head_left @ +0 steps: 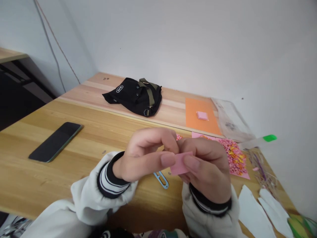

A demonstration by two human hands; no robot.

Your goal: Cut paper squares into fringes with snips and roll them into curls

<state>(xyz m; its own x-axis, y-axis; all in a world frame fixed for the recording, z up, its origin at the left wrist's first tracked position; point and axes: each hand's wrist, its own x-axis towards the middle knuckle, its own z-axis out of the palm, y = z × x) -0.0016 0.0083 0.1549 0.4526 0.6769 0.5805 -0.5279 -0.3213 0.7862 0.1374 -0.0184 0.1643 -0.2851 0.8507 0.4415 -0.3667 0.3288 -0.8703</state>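
Observation:
A small square of pink paper [179, 167] is pinched between both hands, above the table's front part. My left hand [148, 155] is closed, its thumb tip pressing the left edge of the paper. From the other side, my right hand [209, 162] grips the paper under its thumb, fingers curled behind. The lower fingers of both hands are partly hidden. Beneath the hands lies a light blue slotted plastic piece [162, 181], its upper end covered. Just beyond my right hand, a pink sheet [244, 173] carries a dense heap of tiny pink, yellow and orange bits [232, 153].
A black phone [55, 141] lies at the left. Behind are a black bag [131, 96], an orange sheet [192, 110] with a pink paper stack [202, 115], and a clear plastic bag [231, 115]. At right are a green-tipped item [269, 138] and white pieces [255, 211].

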